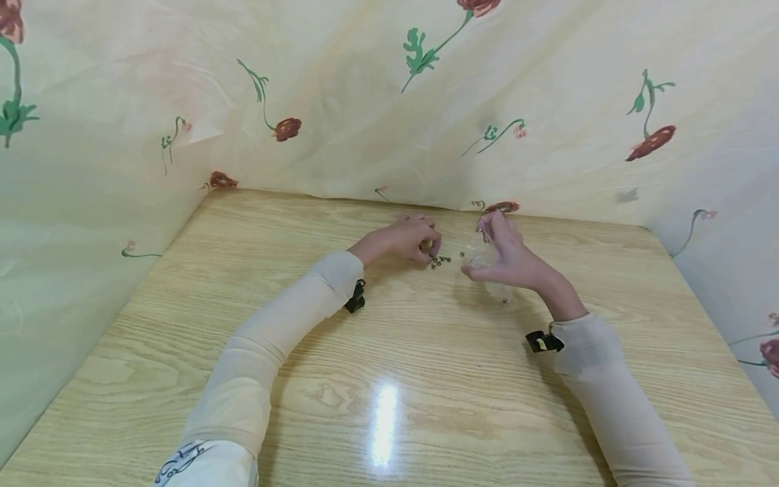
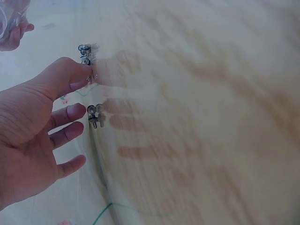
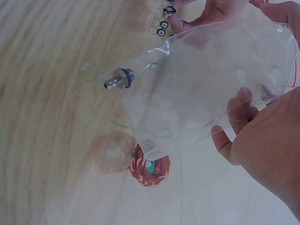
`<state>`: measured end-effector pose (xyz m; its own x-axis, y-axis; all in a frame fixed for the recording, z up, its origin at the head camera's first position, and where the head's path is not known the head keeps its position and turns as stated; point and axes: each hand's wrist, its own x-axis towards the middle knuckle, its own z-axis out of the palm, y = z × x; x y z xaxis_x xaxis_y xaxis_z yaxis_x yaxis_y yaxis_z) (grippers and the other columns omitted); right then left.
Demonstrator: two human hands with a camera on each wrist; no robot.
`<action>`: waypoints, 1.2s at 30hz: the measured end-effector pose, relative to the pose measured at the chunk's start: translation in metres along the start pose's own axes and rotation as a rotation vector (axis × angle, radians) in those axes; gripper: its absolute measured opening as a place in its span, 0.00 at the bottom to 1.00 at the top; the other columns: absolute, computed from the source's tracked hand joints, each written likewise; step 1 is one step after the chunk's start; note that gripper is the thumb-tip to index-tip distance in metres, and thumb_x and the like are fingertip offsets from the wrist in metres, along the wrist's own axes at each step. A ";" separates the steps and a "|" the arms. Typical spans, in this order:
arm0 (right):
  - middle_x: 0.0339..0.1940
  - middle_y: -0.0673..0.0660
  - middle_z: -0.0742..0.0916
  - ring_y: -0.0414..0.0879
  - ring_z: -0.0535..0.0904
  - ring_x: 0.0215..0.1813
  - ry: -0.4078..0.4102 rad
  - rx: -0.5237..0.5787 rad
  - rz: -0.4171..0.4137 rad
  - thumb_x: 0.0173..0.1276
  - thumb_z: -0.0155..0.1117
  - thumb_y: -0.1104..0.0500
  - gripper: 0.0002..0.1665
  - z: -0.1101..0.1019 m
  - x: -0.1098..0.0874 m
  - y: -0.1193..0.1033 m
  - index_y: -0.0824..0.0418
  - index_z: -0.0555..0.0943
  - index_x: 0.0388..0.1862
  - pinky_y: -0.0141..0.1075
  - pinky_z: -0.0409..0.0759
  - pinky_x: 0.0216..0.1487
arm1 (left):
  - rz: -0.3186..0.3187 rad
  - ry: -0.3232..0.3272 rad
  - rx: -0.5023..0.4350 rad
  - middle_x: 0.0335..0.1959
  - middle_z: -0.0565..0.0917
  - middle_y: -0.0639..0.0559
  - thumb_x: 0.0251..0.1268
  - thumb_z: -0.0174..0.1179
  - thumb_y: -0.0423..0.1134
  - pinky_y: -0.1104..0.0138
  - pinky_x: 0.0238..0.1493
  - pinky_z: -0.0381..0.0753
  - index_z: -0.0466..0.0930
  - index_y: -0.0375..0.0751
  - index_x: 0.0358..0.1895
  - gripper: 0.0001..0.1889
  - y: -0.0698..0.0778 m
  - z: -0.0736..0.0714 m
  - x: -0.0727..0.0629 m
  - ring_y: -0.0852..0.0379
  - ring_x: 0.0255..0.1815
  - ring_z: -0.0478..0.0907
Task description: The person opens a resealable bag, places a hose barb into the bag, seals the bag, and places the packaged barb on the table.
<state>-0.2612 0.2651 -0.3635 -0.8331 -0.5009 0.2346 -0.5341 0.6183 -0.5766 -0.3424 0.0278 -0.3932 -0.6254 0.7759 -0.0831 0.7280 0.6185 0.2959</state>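
Several small metal threaded fittings point(image 1: 439, 261) lie in a loose cluster toward the back of the wooden table. My left hand point(image 1: 404, 238) reaches down at the cluster's left side, thumb and forefinger bent toward the pieces. In the left wrist view, fittings point(image 2: 95, 115) lie beside the fingertips. Whether thumb and forefinger pinch one is unclear. To the right, my right hand point(image 1: 514, 260) holds a clear plastic bag point(image 3: 201, 61) with a red line near its mouth. One metal fitting point(image 3: 123, 78) shows at a far corner of the bag, apparently inside it.
The wood-grain table point(image 1: 341, 392) has a shiny light reflection near its front. A flower-printed cloth point(image 1: 341, 88) hangs behind it and at both sides. Black wrist devices point(image 1: 544, 341) are strapped over the pale sleeves point(image 1: 255, 345).
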 end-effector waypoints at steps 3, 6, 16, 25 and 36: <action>0.38 0.61 0.66 0.54 0.57 0.46 0.001 0.002 0.000 0.53 0.78 0.60 0.37 0.000 0.000 0.000 0.64 0.60 0.49 0.45 0.50 0.47 | -0.001 -0.005 -0.009 0.43 0.72 0.53 0.67 0.64 0.42 0.52 0.59 0.61 0.81 0.53 0.40 0.02 0.001 -0.001 -0.001 0.54 0.49 0.63; 0.38 0.61 0.66 0.53 0.56 0.46 0.001 0.006 -0.001 0.53 0.78 0.60 0.37 0.000 0.001 0.000 0.64 0.60 0.48 0.45 0.50 0.47 | -0.002 -0.007 -0.023 0.43 0.72 0.53 0.66 0.65 0.41 0.51 0.59 0.62 0.81 0.52 0.39 0.03 0.001 -0.001 -0.001 0.54 0.49 0.63; 0.39 0.61 0.65 0.54 0.56 0.47 -0.017 0.008 0.018 0.54 0.78 0.59 0.37 0.000 -0.001 -0.001 0.64 0.59 0.49 0.46 0.50 0.47 | -0.002 0.002 -0.040 0.40 0.70 0.54 0.62 0.66 0.38 0.54 0.56 0.60 0.81 0.51 0.37 0.04 0.001 0.002 -0.001 0.55 0.48 0.63; 0.40 0.60 0.65 0.55 0.55 0.48 -0.026 0.011 0.034 0.55 0.78 0.58 0.37 0.000 0.000 -0.001 0.63 0.59 0.50 0.46 0.49 0.47 | -0.010 0.006 -0.058 0.41 0.70 0.54 0.61 0.66 0.37 0.53 0.57 0.60 0.80 0.52 0.36 0.05 0.002 0.001 -0.001 0.55 0.48 0.63; 0.39 0.60 0.65 0.54 0.56 0.47 -0.014 0.013 0.006 0.53 0.78 0.60 0.38 0.002 0.001 0.003 0.63 0.60 0.49 0.46 0.49 0.47 | -0.006 0.005 -0.060 0.41 0.70 0.53 0.61 0.66 0.36 0.55 0.56 0.60 0.80 0.50 0.36 0.05 0.003 0.001 -0.002 0.55 0.48 0.63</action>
<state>-0.2629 0.2654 -0.3661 -0.8340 -0.5057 0.2206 -0.5273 0.6132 -0.5882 -0.3386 0.0282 -0.3931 -0.6311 0.7715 -0.0805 0.7061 0.6143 0.3522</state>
